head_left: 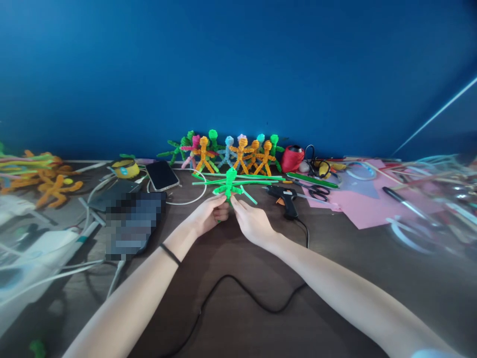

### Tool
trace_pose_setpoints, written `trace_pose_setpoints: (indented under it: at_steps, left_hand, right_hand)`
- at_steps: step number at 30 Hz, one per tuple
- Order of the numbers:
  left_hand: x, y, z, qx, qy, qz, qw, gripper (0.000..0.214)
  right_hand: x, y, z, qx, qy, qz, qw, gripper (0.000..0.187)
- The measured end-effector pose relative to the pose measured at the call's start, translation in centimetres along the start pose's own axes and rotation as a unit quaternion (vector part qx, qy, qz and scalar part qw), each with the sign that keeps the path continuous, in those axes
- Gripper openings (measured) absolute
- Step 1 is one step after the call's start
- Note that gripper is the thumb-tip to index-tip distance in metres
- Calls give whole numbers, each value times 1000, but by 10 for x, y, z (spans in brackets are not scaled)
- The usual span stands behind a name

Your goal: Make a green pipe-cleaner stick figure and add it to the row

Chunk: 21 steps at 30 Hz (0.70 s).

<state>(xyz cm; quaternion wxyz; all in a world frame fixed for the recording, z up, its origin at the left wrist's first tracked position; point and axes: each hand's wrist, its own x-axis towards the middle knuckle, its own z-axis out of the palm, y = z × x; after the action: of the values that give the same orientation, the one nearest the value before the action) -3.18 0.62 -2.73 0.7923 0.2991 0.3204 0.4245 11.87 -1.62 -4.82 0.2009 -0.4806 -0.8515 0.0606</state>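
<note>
A bright green pipe cleaner figure [228,185] stands upright between my hands, its head and arms showing above my fingers. My left hand [210,214] pinches its lower part from the left, fingers curled in. From the right, my right hand [253,219] closes on the same lower part with thumb and fingertips. The figure's legs are mostly hidden by my fingers. Just behind it lie loose green pipe cleaners [257,178] on the table. Further back, several finished pipe cleaner figures [242,149] in orange, green, blue and pink lean against the blue wall.
A black glue gun [286,199] lies right of my hands, its cord [238,281] winding across the dark table. Scissors [316,191] and pink paper [365,209] are beyond it. At left are a phone [162,175], a blurred-out device [136,223], cables and orange figures [57,191].
</note>
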Motion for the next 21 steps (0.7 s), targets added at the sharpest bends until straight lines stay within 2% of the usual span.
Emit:
trace_pose_setpoints:
  at_steps: [11,15,21]
  left_hand:
    - [-3,5,-1,42,-51,-33,997,10]
    - [-3,3,-1,44,-35,-39,998,4]
    - [-1,2,0,48,-15,-24,998,9]
  right_hand:
    - [-2,5,-2,7,-10,16,1000,51]
    - [-1,7,-1,24,-6,17,1000,51]
    - [0,6,1,71,8,24,997,49]
